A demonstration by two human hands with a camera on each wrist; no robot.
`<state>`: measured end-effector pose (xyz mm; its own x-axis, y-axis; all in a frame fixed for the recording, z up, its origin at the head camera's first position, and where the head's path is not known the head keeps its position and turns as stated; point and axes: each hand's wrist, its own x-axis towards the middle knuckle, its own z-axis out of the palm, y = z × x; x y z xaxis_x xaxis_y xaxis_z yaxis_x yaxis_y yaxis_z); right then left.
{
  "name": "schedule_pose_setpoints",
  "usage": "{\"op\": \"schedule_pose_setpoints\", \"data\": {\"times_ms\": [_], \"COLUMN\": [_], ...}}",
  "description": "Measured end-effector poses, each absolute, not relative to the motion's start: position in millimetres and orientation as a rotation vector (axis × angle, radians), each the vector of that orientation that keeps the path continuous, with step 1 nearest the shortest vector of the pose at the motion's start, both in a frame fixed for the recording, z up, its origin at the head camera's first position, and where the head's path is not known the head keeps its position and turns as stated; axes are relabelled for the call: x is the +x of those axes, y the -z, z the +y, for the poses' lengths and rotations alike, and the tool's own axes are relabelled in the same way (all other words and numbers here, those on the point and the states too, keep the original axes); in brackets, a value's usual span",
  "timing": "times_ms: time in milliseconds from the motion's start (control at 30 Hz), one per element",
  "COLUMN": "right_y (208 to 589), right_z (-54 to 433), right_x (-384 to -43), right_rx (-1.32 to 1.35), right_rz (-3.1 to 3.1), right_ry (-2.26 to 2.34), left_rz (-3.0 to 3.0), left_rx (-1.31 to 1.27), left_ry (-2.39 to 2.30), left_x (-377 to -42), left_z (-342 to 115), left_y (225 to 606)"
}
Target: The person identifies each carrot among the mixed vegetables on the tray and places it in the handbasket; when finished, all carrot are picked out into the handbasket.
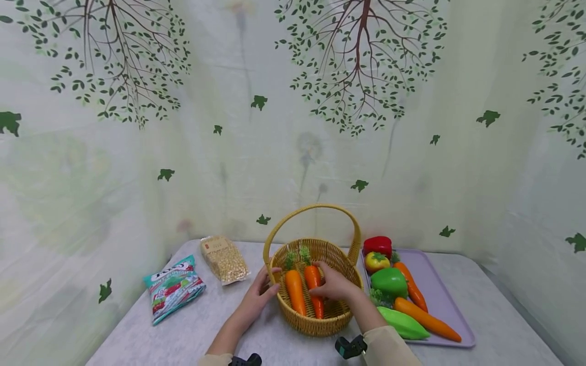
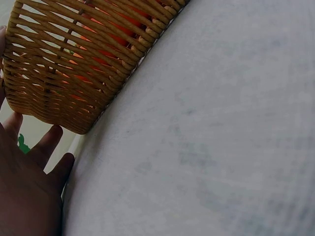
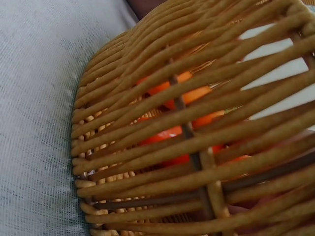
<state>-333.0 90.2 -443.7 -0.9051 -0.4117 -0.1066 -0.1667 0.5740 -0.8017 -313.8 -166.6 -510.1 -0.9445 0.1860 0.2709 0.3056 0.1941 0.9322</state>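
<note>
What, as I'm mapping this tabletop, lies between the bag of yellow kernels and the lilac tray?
The head view shows the wicker basket, two carrots inside, left hand at its side, right hand within.

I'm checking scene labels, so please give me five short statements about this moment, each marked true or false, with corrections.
1. The basket holds two carrots. True.
2. The person's right grip is outside the basket. False: it reaches inside, at one of the carrots.
3. The purple tray lies to the right of the basket. True.
4. The green pepper is in the basket. False: the green pepper is on the tray.
5. The teal bag lies to the left of the basket. True.
</note>
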Motion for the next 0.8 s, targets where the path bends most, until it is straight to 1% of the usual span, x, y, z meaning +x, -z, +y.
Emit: {"op": "schedule_pose_setpoints", "data": {"times_ms": [300,667,800], "right_y": [442.3,445.8,446.3], "right_z": [91.2,91.8,90.9], "right_x": [-333.0,-335.1,-334.2], "right_rx": [-0.568,-0.618,-0.681], "right_rz": [2.425,2.459,2.487], "right_ry": [1.278,1.21,1.183], "left_rz": [-2.384,-2.375,-2.375], "left_rx": [-0.478,-0.464,-0.451], "left_ry": [1.868,1.88,1.883], "left_x": [-316.2,-312.2,-310.9], "left_z": [-167.1,-166.4,-166.4], "left_y": [506.4,503.6,504.7]}}
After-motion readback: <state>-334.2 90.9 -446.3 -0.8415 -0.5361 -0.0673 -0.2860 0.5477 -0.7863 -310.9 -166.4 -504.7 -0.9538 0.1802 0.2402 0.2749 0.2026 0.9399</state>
